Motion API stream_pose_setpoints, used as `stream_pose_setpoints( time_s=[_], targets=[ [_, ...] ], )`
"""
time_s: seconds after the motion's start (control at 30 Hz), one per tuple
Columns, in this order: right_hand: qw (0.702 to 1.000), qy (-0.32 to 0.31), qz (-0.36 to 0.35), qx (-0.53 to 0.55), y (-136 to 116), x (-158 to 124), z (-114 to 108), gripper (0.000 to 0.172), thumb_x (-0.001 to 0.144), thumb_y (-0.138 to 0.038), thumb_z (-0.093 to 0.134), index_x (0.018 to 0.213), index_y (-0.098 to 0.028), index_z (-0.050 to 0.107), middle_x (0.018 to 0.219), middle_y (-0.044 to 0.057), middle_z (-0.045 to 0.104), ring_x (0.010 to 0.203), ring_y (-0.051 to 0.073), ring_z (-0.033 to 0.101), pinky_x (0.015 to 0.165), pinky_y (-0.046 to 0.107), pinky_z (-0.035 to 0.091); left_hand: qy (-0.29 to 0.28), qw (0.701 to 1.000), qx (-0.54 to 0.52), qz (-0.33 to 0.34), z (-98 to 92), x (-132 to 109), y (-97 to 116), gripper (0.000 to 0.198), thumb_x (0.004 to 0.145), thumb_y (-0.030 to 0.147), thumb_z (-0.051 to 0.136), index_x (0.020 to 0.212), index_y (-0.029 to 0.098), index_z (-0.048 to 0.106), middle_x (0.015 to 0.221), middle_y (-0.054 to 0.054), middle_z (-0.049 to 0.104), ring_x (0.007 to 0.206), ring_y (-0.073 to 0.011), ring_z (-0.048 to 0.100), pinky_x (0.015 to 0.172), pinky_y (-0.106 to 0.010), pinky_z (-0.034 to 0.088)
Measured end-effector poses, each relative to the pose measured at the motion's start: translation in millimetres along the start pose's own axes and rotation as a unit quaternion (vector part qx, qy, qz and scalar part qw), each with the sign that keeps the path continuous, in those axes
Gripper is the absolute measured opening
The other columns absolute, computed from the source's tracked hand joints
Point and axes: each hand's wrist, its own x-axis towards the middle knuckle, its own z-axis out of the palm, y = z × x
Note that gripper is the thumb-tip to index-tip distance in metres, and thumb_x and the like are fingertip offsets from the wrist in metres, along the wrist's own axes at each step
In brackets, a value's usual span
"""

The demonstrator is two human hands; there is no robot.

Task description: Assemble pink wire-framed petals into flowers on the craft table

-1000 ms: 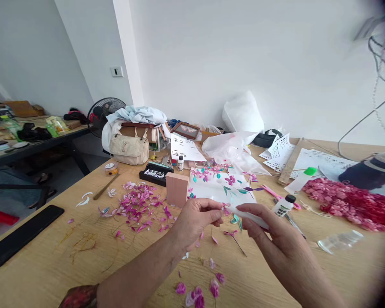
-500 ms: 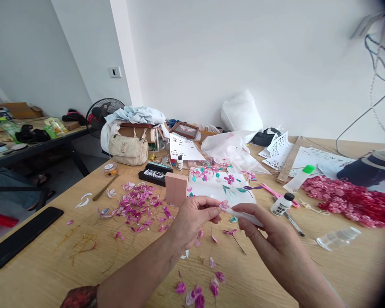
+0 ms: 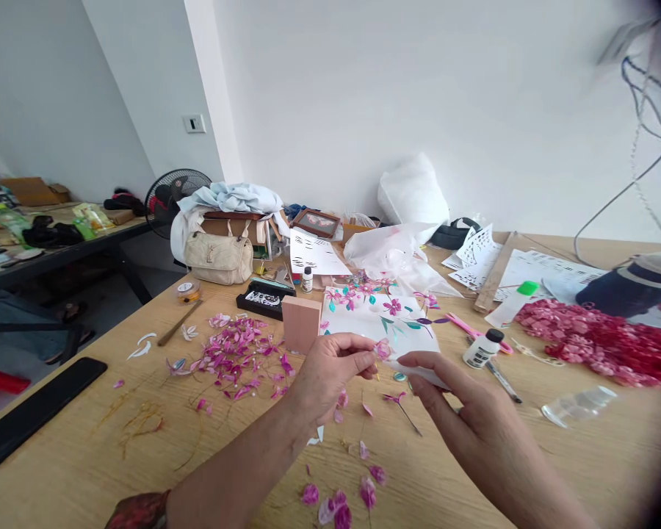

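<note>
Left hand (image 3: 344, 364): grip pinched narrow, thumb and fingertips on a pink petal piece (image 3: 383, 349).
Right hand (image 3: 457, 389): grip closed around a slim white piece (image 3: 432, 377), its tip pointing toward the petals.
Petal piece: held above the table (image 3: 419, 477), between the hands.
Round jar (image 3: 187, 291): transparent, something orange-yellow inside, labelled lid on.
Black tray (image 3: 253, 303): a black-and-white patterned piece (image 3: 264, 297) lies in it.
White bottle (image 3: 480, 353): upright, black cap on, contents hidden, beside the right hand.
Small bottle (image 3: 307, 281): black-capped, standing behind the wooden block (image 3: 301, 325).
Green-capped bottle (image 3: 507, 307): translucent, leaning; I cannot tell how full.
Transparent bottle (image 3: 578, 408): on its side at the right.
Beige bag (image 3: 219, 258): flap down, inside hidden.
Plastic bag (image 3: 394, 257): crumpled, translucent white, contents unclear.
Loose petals (image 3: 242, 356): heaped left of the block.
</note>
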Motion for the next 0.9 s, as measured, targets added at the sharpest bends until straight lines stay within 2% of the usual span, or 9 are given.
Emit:
stream_pose_setpoints(
  time_s=[0.2,0.33,0.43,0.63,0.9],
  targets=[
    [0.999,0.045,-0.015,-0.012,-4,-3,-5,0.017,0.084,-0.028,0.042,0.092,-0.023,0.056,0.063,-0.001,0.066,0.049,0.014,0.056,0.045,0.022,0.042,0.004,1.0,0.021,0.007,-3.0,1,-1,0.016,0.063,0.025,0.066,0.074,0.013,0.067,0.061,-0.001,0.058,0.058,-0.008,0.05,0.059,-0.021,0.039],
    [0.997,0.072,-0.028,-0.013,-4,-2,0,0.016,0.083,-0.026,0.043,0.095,-0.022,0.054,0.075,0.002,0.069,0.056,0.014,0.06,0.046,0.022,0.044,-0.003,1.0,0.028,0.007,-1.1,0,-3,0.016,0.063,0.025,0.066,0.073,0.014,0.067,0.058,0.0,0.056,0.057,-0.0088,0.05,0.057,-0.021,0.038],
    [0.997,0.068,-0.028,-0.007,-2,-1,5,0.017,0.083,-0.025,0.042,0.094,-0.022,0.054,0.079,0.003,0.068,0.06,0.015,0.061,0.048,0.022,0.045,-0.005,1.0,0.026,0.009,1.3,-1,-3,0.014,0.063,0.024,0.065,0.072,0.014,0.067,0.059,0.0,0.057,0.056,-0.0086,0.05,0.056,-0.021,0.039],
    [0.999,0.041,-0.008,0.001,-2,1,5,0.019,0.084,-0.027,0.04,0.092,-0.02,0.056,0.074,0.004,0.067,0.059,0.016,0.059,0.049,0.024,0.045,-0.011,1.0,0.026,0.012,2.9,-2,-1,0.013,0.063,0.023,0.064,0.073,0.015,0.068,0.059,0.0,0.056,0.056,-0.0084,0.049,0.057,-0.021,0.039],
    [0.997,0.072,-0.019,-0.016,0,4,6,0.017,0.082,-0.026,0.041,0.091,-0.021,0.055,0.067,0.002,0.066,0.054,0.016,0.06,0.049,0.025,0.045,-0.005,1.0,0.024,0.002,2.5,-2,-1,0.015,0.062,0.026,0.066,0.071,0.014,0.068,0.055,0.001,0.055,0.055,-0.0085,0.048,0.056,-0.022,0.038]
  ],
)
